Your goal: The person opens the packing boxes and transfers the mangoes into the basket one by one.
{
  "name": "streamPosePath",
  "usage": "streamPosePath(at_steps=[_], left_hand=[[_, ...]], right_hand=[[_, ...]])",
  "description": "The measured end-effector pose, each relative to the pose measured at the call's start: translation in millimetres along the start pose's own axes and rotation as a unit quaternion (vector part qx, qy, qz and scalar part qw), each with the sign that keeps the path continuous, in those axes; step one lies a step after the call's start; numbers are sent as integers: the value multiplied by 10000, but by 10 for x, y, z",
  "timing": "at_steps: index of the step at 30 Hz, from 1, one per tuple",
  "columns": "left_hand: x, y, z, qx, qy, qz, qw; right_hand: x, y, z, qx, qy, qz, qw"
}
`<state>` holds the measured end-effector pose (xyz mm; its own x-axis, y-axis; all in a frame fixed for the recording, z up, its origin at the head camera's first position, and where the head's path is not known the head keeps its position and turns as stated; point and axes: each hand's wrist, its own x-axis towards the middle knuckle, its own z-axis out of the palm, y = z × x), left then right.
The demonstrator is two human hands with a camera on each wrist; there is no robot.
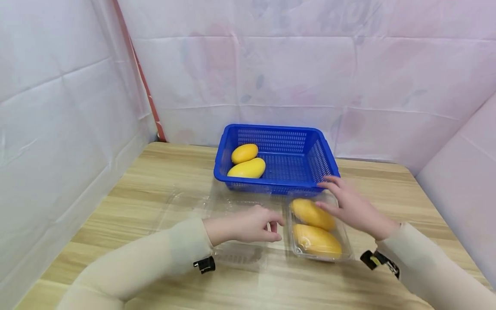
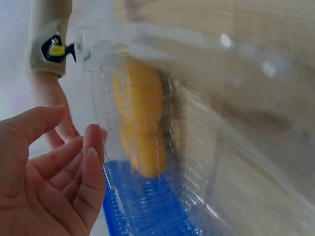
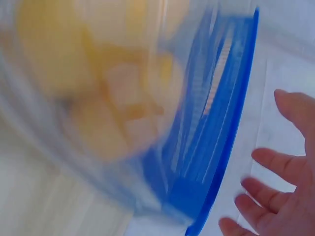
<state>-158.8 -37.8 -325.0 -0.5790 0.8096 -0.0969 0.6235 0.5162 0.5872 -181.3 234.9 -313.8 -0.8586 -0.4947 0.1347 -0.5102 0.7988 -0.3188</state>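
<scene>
Two yellow mangoes lie in a clear plastic box on the table, right of centre. My right hand hovers at the box's far right corner with fingers spread; the right wrist view shows nothing in its grasp. Left of the box is my left hand, its fingers loosely bent and holding nothing. In the left wrist view its fingertips are close to a clear plastic wall; whether they touch it I cannot tell. Under and behind the left hand lies another clear plastic container, partly hidden by the arm.
A blue plastic basket stands behind the boxes, near the back wall. Inside, at its left end, are two more mangoes. Pale sheeting encloses the wooden table at the back and sides.
</scene>
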Motion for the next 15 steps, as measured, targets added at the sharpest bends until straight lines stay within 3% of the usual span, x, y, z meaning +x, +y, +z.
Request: streamPosePath(at_steps=[7, 15], left_hand=[[89, 19, 125, 249, -37, -125, 9996], [134, 50, 213, 28, -11, -383, 9993]], right_hand=[[-284, -319, 179, 129, -98, -901, 9958], [-431, -445, 339, 76, -5, -1538, 9881]])
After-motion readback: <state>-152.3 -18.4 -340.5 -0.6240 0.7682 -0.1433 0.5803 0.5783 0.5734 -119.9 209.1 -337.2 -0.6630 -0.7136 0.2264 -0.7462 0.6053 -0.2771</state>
